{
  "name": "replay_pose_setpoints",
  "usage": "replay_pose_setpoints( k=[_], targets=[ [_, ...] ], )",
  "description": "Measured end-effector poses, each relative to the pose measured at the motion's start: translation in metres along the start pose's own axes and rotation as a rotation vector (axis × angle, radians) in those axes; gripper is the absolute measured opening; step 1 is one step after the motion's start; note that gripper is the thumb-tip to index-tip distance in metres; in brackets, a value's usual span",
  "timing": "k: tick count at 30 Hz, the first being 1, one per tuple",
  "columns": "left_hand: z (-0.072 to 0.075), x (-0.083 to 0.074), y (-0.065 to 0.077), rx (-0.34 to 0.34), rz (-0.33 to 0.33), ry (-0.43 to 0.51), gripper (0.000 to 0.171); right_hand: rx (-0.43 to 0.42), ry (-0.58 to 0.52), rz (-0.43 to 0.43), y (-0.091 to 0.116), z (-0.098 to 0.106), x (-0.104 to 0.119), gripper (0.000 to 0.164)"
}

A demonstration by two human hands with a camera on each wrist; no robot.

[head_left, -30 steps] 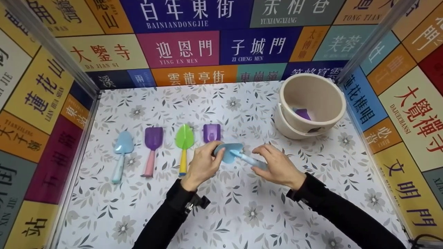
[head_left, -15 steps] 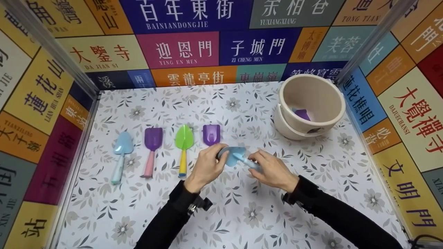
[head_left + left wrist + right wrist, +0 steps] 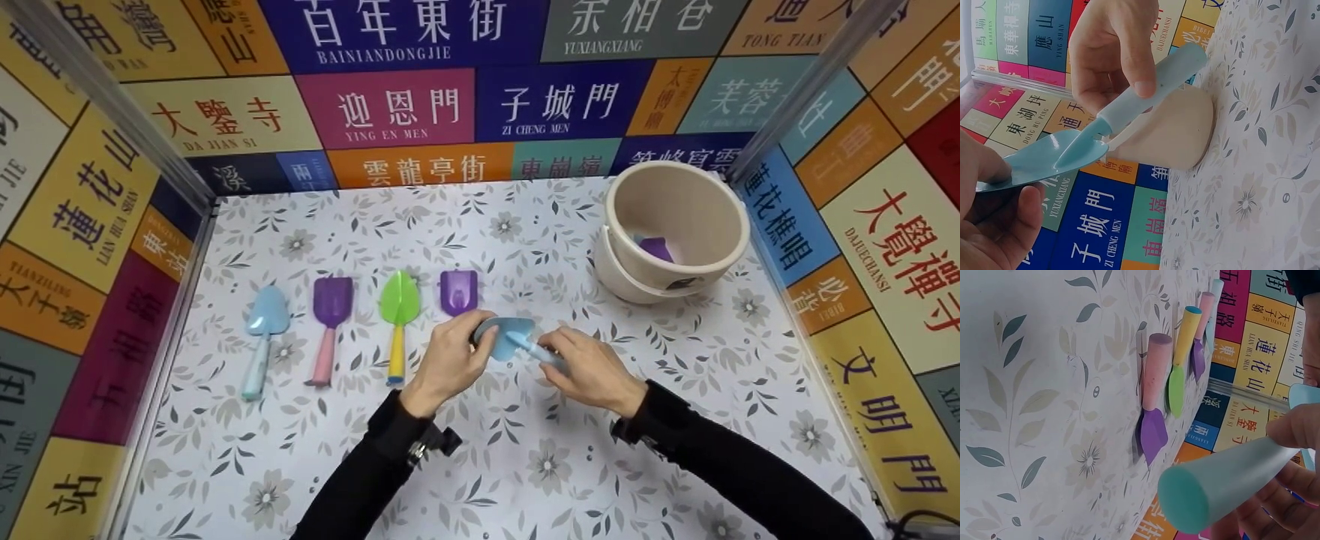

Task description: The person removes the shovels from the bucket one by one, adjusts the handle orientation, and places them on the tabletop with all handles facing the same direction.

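Note:
A light blue toy trowel [image 3: 517, 335] is held above the table between both hands. My left hand [image 3: 448, 364] pinches its blade, thumb on the upper face as the left wrist view shows. My right hand [image 3: 596, 375] grips the pale handle [image 3: 1235, 486], whose teal end points toward the camera in the right wrist view. Just beyond my left hand lies a purple shovel [image 3: 458, 291]; its pink handle [image 3: 1157, 371] is hidden in the head view but shows in the right wrist view.
Left of my hands lie a green trowel with a yellow handle [image 3: 400, 301], another purple shovel [image 3: 332, 301] and another light blue trowel [image 3: 268, 311]. A beige bucket [image 3: 622, 274] stands at the back right, a purple piece [image 3: 656, 248] inside. Printed walls [image 3: 405, 105] enclose the table.
My right hand has moved left, and its fingers have gone from loose near the handle to gripping it. My left hand and the trowel blade have shifted slightly right.

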State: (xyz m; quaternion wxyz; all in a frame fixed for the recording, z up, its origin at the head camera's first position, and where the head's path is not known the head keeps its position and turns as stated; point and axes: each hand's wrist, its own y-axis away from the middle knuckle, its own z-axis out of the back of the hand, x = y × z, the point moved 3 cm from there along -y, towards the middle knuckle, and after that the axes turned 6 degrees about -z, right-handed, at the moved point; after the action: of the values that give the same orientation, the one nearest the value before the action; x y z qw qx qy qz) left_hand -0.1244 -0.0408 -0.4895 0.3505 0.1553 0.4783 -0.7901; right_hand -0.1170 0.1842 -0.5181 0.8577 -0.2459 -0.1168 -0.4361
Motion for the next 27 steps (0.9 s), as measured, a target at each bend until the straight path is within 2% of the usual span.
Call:
replay_pose_setpoints(
  k=[6,12,18,22,27],
  targets=[
    [0.005,-0.001,-0.006,-0.023,-0.032,0.016,0.012,-0.015,0.004,0.001,-0.005,0.008,0.001,0.024],
    [0.018,0.002,-0.007,-0.030,-0.054,0.018,0.024,-0.044,-0.018,-0.040,-0.014,0.023,-0.001,0.022],
    [0.038,0.009,-0.001,-0.001,-0.082,-0.160,0.027,-0.097,-0.053,-0.081,-0.024,0.038,-0.008,0.022],
    [0.051,0.015,0.009,0.023,-0.101,-0.285,0.029,-0.074,-0.114,-0.184,-0.032,0.042,-0.016,0.022],
    [0.064,0.026,0.030,0.053,-0.123,-0.413,0.032,-0.028,-0.185,-0.321,-0.040,0.040,-0.026,0.023]
  ],
)
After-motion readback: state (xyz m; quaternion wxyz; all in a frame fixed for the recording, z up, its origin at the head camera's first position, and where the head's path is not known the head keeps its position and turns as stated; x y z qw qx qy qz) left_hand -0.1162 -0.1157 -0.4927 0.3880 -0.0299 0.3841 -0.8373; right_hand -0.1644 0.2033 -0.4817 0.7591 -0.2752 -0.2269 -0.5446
